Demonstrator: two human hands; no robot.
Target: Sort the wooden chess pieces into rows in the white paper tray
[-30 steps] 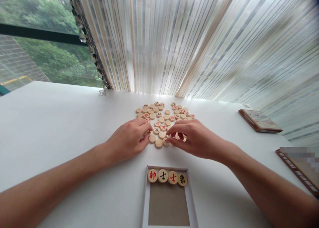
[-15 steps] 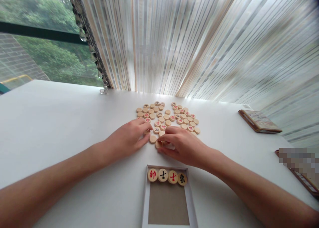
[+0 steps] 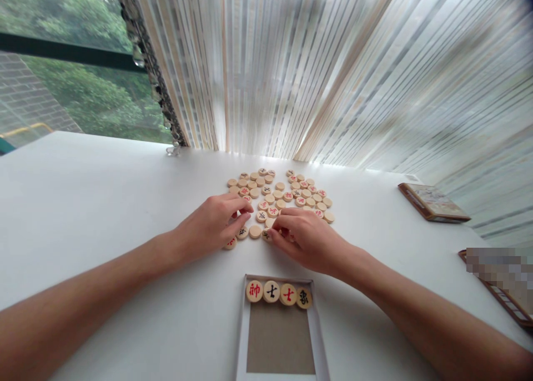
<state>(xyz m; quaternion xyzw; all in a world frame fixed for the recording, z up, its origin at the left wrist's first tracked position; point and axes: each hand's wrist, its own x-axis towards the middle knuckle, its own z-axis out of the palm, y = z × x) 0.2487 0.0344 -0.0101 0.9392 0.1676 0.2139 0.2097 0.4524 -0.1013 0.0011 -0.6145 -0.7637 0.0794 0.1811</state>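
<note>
Many round wooden Chinese chess pieces lie on the white table, some blank side up, others showing red or black characters. My left hand [image 3: 220, 220] hovers over the near left pieces, thumb and index finger apart with nothing seen between them. Just below it lie a black-marked piece [image 3: 242, 233] and a red-marked piece [image 3: 230, 242]. My right hand [image 3: 306, 237] is curled, its fingertips on a black-marked Chinese chess piece [image 3: 266, 235]. A blank piece [image 3: 255, 232] lies between the hands. Nearer me, an open box [image 3: 242, 336] holds a row of several pieces along its far end.
The white table [image 3: 104, 186] runs back to a string curtain [image 3: 266, 70] and a window on the left. At the right lie a brown flat box [image 3: 435, 203] and another partly blurred one [image 3: 499, 297]. A glass bead [image 3: 172, 150] hangs at the curtain's foot.
The piece at my right fingertips was blank side up and now shows a black character. My left hand has shifted slightly left and up, with two marked pieces now visible beneath it.
</note>
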